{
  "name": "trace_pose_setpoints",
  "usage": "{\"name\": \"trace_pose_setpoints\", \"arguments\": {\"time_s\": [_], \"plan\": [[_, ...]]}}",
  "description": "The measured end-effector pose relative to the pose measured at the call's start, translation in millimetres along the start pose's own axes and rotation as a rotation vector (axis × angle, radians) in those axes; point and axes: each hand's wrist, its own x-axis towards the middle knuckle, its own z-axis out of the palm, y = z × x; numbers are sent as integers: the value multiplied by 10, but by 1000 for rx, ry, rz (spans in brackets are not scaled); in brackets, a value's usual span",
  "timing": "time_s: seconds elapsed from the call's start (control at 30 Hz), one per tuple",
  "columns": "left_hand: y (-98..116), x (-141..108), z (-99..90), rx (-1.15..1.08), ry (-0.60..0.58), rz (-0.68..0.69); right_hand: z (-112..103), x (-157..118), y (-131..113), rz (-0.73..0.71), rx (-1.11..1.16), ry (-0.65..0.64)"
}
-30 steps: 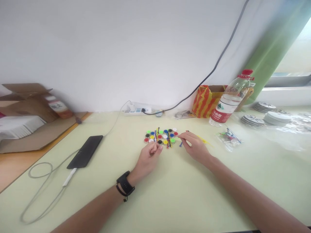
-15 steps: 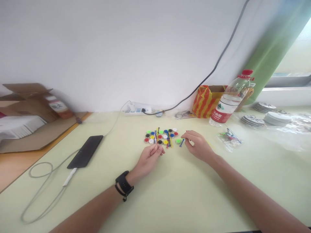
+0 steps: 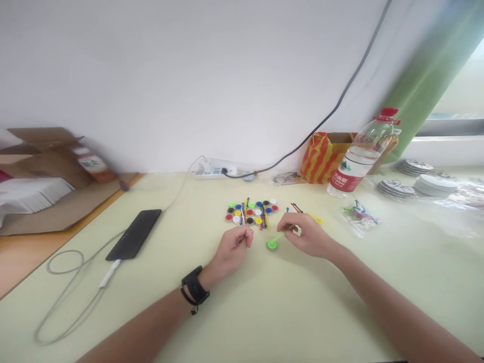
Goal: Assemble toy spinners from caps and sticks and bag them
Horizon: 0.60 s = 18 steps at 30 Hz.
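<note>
Between my hands lies a green disc point(image 3: 271, 245), with a thin green stick running from it to my fingertips. My right hand point(image 3: 302, 233) pinches that green stick. Curled closed near the coloured discs, my left hand point(image 3: 233, 246) may hold something, but its inside is hidden. Beyond it, several round pieces in red, blue, yellow, black, white and green lie in rows, among them a red disc point(image 3: 229, 218). Thin coloured arrows point(image 3: 264, 216) lie among the discs. Behind my right hand are a blue arrow point(image 3: 287, 209), dark and red arrows point(image 3: 297, 207) and a yellow piece point(image 3: 319, 220).
On the right stand a water bottle point(image 3: 350, 169) and a striped bag point(image 3: 319, 159), with a plastic packet point(image 3: 359, 217) in front and stacked discs point(image 3: 396, 188) beyond. To the left lie a black phone point(image 3: 135, 234) with its cable and an open cardboard box point(image 3: 49, 146). A power strip point(image 3: 214, 173) is by the wall.
The green disc has come nearer, away from the other pieces, and my right hand now pinches a green stick at it. My left hand has curled tighter. Arrows behind my right hand are more exposed.
</note>
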Motion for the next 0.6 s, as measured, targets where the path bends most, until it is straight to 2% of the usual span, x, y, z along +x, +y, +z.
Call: {"name": "trace_pose_setpoints", "arguments": {"time_s": [0.17,0.3,0.37,0.47,0.6], "plan": [[105,-21,-19,86,-2,-41,71,4,-50,37,103,-98],[149,-59,-8,281,-180,91,110,2,-67,26,151,-108],[138,-70,2,324,-227,127,115,1,-88,13,193,-98],[99,-59,14,283,-177,77,113,4,-139,19,265,-50],[63,-13,20,106,-76,-23,164,7,-234,27,452,-1]]}}
